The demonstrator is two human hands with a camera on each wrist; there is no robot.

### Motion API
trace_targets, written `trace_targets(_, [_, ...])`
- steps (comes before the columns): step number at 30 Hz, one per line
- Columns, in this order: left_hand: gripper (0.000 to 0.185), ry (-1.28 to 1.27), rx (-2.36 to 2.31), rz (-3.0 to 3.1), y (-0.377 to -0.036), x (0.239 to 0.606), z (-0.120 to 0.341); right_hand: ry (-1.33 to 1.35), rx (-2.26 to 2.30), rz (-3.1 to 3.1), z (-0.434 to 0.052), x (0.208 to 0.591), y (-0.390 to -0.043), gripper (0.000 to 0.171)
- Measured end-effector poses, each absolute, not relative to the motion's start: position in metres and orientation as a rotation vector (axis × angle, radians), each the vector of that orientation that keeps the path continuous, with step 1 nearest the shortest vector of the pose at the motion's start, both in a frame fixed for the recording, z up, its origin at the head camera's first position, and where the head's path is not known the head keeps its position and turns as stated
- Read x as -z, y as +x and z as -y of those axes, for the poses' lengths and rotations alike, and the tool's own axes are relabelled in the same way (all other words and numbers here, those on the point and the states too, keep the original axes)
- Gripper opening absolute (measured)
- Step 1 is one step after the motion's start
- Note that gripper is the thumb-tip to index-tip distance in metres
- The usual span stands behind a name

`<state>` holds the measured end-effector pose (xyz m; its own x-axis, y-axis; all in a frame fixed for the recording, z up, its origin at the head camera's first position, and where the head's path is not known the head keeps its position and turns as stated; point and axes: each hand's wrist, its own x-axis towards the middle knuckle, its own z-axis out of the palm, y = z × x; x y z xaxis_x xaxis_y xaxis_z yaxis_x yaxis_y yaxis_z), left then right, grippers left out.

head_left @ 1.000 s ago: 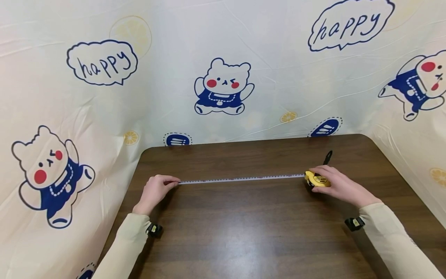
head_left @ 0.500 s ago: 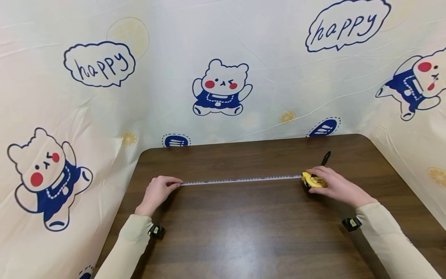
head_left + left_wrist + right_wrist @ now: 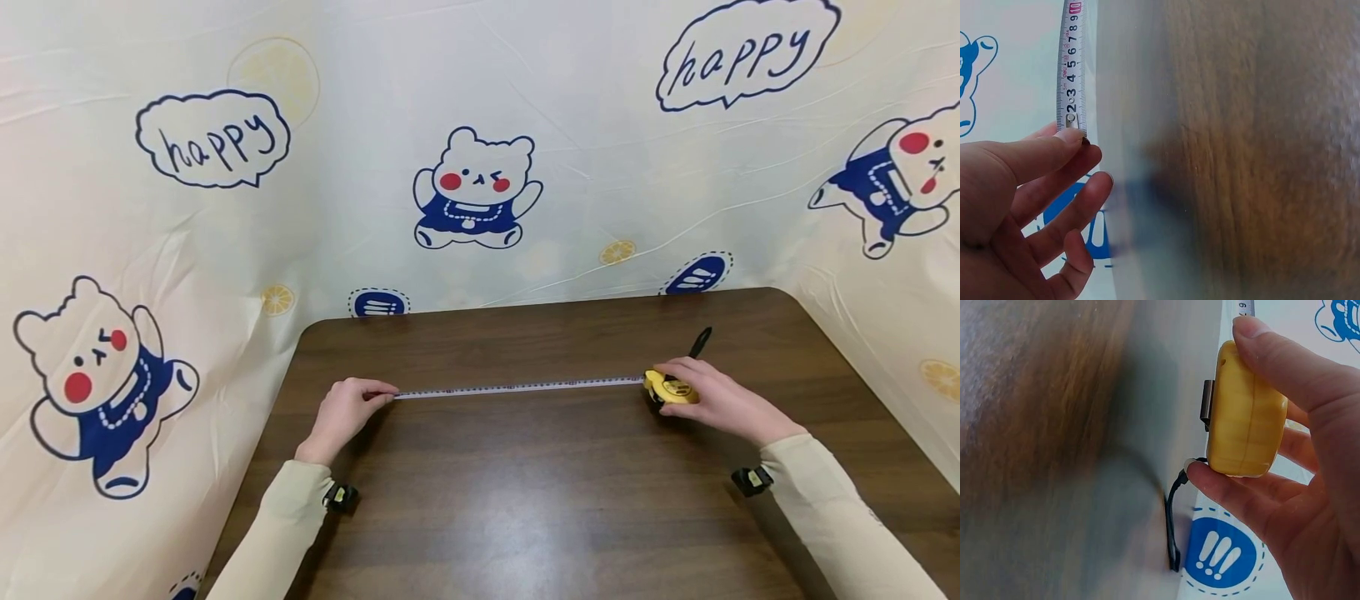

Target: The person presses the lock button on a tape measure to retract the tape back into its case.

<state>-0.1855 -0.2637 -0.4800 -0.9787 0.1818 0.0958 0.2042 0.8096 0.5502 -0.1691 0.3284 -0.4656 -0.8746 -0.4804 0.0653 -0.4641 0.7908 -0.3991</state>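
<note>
A yellow tape measure case (image 3: 670, 390), gripped by the right hand (image 3: 716, 398), feeds a white numbered blade (image 3: 517, 387) leftward; the left hand (image 3: 341, 412) pinches its end.

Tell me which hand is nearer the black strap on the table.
Right. The right hand holds the yellow case just beside the black strap; the left hand is at the tape's far end.

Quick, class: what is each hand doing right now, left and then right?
Left hand: pinches the free end of the tape blade.
Right hand: grips the yellow tape measure case between thumb and fingers.
</note>
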Motion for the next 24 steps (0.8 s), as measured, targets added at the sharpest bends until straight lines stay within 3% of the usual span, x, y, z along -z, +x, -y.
trace_targets(24, [0.013,-0.352,0.92,2.964,-0.185,0.478,0.254,-0.818,0.64,-2.924,-0.317,0.465,-0.169,0.066])
